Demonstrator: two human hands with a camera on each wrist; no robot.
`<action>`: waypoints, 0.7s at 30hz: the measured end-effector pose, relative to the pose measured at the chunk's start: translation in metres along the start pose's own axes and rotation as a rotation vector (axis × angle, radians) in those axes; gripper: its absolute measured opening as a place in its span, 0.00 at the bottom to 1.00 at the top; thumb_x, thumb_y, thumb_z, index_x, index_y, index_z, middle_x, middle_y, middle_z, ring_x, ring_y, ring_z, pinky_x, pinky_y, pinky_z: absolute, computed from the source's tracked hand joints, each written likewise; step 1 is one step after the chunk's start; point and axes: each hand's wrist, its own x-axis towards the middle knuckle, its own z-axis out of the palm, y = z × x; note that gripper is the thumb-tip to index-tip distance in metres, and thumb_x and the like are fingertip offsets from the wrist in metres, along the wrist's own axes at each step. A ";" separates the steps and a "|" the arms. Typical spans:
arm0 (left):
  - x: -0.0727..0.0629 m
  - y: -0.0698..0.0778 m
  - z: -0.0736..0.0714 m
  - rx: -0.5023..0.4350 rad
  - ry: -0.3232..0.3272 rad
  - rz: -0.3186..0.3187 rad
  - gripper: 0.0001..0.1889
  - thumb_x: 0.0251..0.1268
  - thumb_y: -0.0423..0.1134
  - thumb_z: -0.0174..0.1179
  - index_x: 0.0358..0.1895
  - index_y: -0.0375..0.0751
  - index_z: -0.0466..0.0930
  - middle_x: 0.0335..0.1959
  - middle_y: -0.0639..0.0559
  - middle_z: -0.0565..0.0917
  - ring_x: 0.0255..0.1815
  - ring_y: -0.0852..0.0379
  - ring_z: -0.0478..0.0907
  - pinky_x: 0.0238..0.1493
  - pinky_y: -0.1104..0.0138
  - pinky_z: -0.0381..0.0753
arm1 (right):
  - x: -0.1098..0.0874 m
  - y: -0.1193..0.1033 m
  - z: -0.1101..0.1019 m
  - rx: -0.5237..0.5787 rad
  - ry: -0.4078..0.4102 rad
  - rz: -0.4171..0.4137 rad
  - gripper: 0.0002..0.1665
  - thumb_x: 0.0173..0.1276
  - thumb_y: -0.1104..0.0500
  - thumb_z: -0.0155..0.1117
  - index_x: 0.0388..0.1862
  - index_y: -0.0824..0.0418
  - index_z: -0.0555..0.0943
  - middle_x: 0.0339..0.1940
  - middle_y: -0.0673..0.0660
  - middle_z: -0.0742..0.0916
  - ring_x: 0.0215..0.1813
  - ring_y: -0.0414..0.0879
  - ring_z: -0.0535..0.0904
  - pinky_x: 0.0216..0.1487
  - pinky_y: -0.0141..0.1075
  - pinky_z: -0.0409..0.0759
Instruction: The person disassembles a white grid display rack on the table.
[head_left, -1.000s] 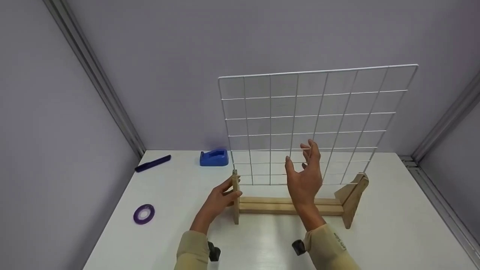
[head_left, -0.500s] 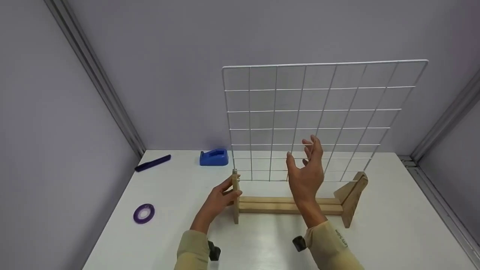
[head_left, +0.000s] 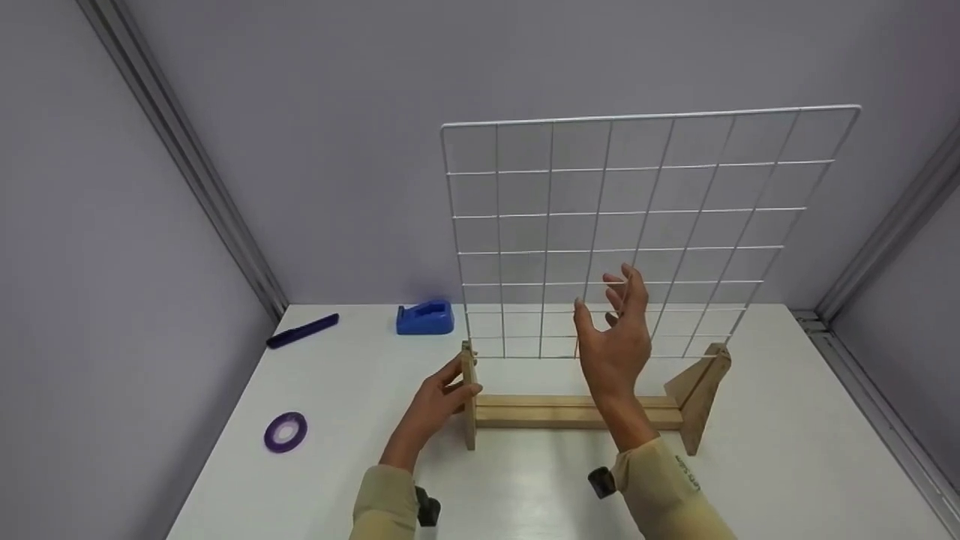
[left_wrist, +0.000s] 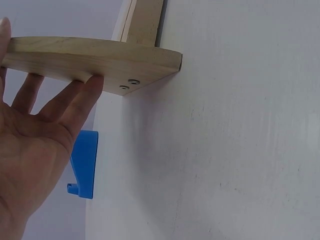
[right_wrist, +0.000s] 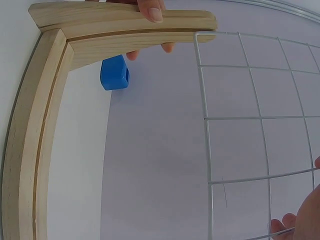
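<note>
The wire grid [head_left: 646, 212] is slanting above the wooden stand [head_left: 540, 416], its lower corners sitting at the upright tops. The right hand [head_left: 616, 349] is curling loosely round the grid's lower wires, thumb and fingertips apart, while the left hand [head_left: 435, 405] is pinching the left upright. Compared with a second ago, grid and right hand are sitting slightly higher.

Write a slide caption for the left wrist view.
Left hand grips a wooden side panel, blue tape dispenser beyond.
</note>
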 end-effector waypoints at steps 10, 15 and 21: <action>0.001 -0.002 0.001 0.001 -0.002 0.015 0.41 0.70 0.54 0.63 0.81 0.55 0.55 0.82 0.45 0.58 0.77 0.41 0.67 0.67 0.50 0.79 | 0.005 -0.007 -0.002 0.025 -0.002 0.008 0.40 0.67 0.60 0.72 0.75 0.56 0.66 0.60 0.54 0.84 0.65 0.52 0.82 0.56 0.50 0.85; 0.001 -0.002 0.001 0.002 -0.004 0.025 0.40 0.71 0.53 0.63 0.82 0.55 0.54 0.82 0.46 0.60 0.78 0.41 0.66 0.68 0.50 0.78 | 0.008 -0.010 -0.002 0.021 -0.010 0.021 0.40 0.67 0.59 0.72 0.75 0.55 0.66 0.60 0.54 0.84 0.64 0.52 0.82 0.56 0.50 0.85; 0.001 -0.002 0.001 0.019 0.014 0.040 0.40 0.71 0.53 0.63 0.82 0.54 0.54 0.80 0.46 0.63 0.78 0.39 0.64 0.73 0.49 0.71 | 0.010 -0.013 -0.003 0.018 -0.013 0.013 0.40 0.66 0.60 0.72 0.75 0.56 0.67 0.61 0.54 0.85 0.64 0.52 0.83 0.56 0.52 0.85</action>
